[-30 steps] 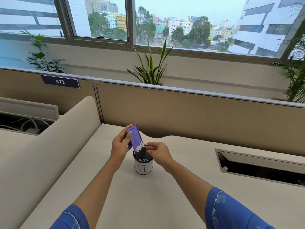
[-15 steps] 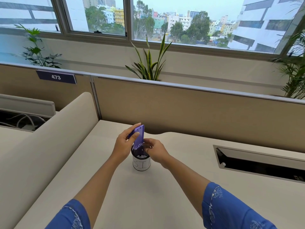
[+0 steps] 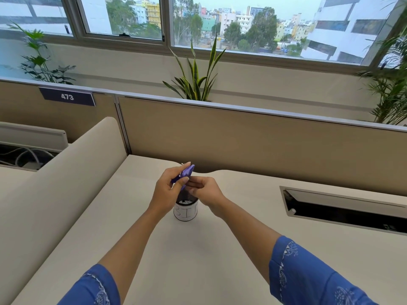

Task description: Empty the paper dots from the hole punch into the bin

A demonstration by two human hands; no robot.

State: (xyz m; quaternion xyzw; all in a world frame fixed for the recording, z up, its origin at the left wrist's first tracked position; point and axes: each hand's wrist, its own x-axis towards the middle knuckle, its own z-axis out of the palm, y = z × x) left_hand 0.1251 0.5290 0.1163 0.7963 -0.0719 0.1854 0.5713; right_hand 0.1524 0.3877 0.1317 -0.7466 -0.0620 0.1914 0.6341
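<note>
On the desk point(image 3: 198, 260), the bin point(image 3: 185, 211) reads "BI". At twelve o'clock above it, the left hand point(image 3: 168, 190) grips the punch point(image 3: 186, 172); the right hand point(image 3: 203, 190) pinches it too. A sign point(image 3: 67, 97) says "473".

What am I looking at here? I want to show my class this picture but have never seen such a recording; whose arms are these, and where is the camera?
No machine here: a person wears the camera on their head, so you look down along their arms. On the pale desk stands a small bin with white paper dots inside. The left hand holds a purple hole punch above it; the right hand touches it from the other side.
</note>
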